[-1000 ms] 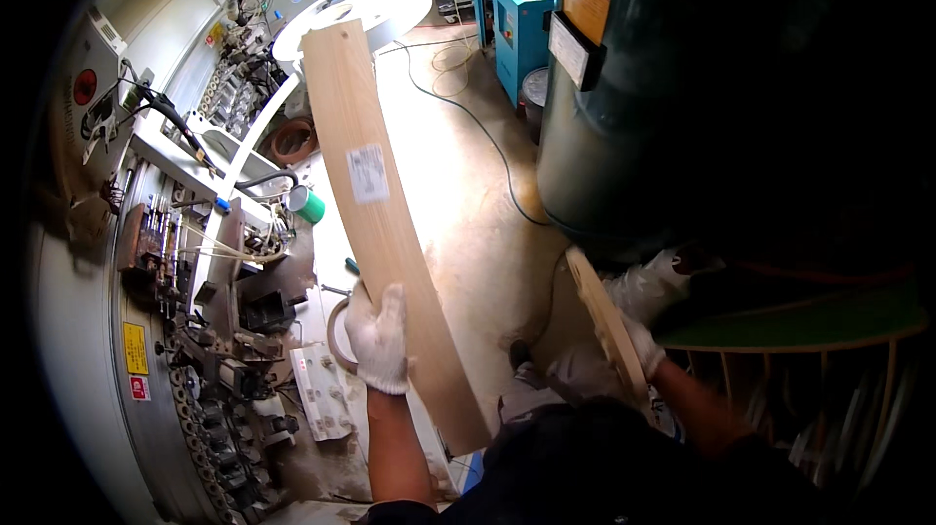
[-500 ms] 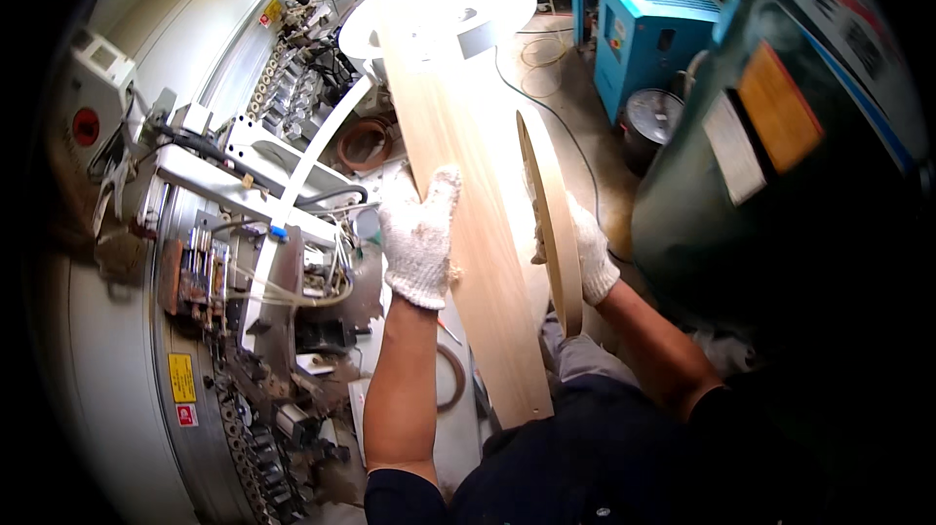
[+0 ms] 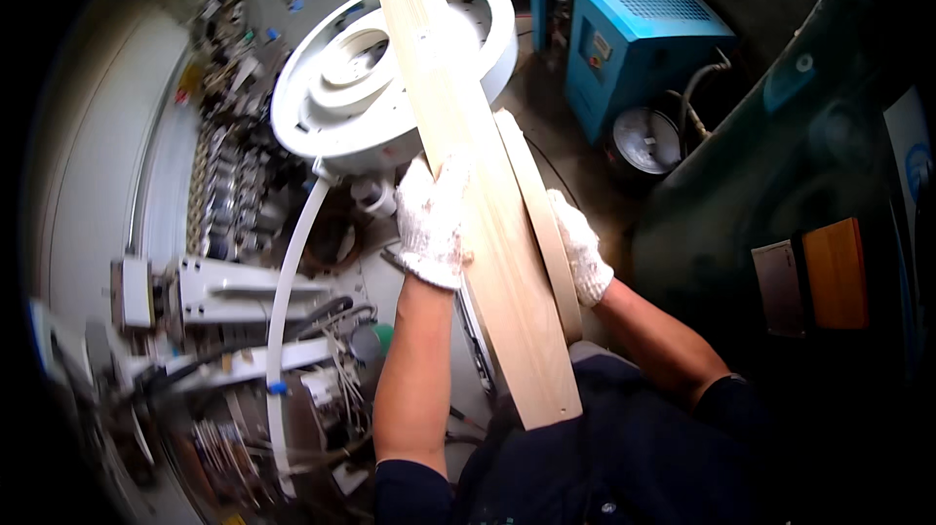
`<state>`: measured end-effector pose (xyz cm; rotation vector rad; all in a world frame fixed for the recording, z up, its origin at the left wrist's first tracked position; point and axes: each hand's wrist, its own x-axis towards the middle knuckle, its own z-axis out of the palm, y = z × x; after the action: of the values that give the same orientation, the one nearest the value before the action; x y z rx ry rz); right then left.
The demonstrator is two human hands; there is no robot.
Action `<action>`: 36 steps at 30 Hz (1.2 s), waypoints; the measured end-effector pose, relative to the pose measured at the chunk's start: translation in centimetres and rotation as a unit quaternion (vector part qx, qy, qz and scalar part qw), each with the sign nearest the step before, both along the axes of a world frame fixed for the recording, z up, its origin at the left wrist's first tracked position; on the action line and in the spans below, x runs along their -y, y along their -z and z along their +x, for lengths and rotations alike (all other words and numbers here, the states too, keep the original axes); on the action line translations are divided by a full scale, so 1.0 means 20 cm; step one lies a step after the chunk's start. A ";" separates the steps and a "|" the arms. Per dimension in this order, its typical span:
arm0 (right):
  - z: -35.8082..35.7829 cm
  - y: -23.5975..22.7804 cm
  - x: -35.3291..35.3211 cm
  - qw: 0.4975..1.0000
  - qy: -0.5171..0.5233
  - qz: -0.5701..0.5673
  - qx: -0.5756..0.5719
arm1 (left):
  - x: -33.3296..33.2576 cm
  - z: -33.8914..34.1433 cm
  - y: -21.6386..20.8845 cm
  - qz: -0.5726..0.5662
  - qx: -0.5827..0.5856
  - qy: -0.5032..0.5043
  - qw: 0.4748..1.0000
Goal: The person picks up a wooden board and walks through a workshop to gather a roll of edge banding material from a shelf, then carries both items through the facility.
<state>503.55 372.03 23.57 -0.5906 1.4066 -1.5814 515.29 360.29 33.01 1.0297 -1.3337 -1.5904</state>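
Note:
A long, pale wooden board [image 3: 497, 218] slants up the middle of the view, with a small hole near its near end. My left hand [image 3: 432, 223], in a white knit glove, grips its left edge, thumb lying on the top face. On the right, my gloved right hand [image 3: 582, 250] holds a wood-coloured roll of edge banding [image 3: 546, 223], seen almost edge-on. The roll stands close along the board's right edge, partly hidden by it. Most of the right fingers are out of sight behind the roll.
Beyond the board is a round white reel [image 3: 341, 125] on a curved white arm [image 3: 290, 320]. Machine parts and cables [image 3: 229, 194] fill the left. A blue cabinet [image 3: 624, 47], a metal bucket [image 3: 645, 140] and a big dark green tank [image 3: 741, 203] stand to the right.
The roll and my right hand have come left, against the board's edge. The view has shifted, so the white reel shows more fully. My left hand keeps its hold.

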 end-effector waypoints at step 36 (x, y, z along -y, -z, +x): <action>-2.03 -0.39 1.99 0.977 0.071 0.025 0.200 | 1.89 -1.88 -0.12 -0.007 -0.081 0.194 0.978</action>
<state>463.01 332.22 31.38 -0.1292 1.1969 -1.6599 477.63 322.53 35.43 0.6379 -1.4931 -1.9012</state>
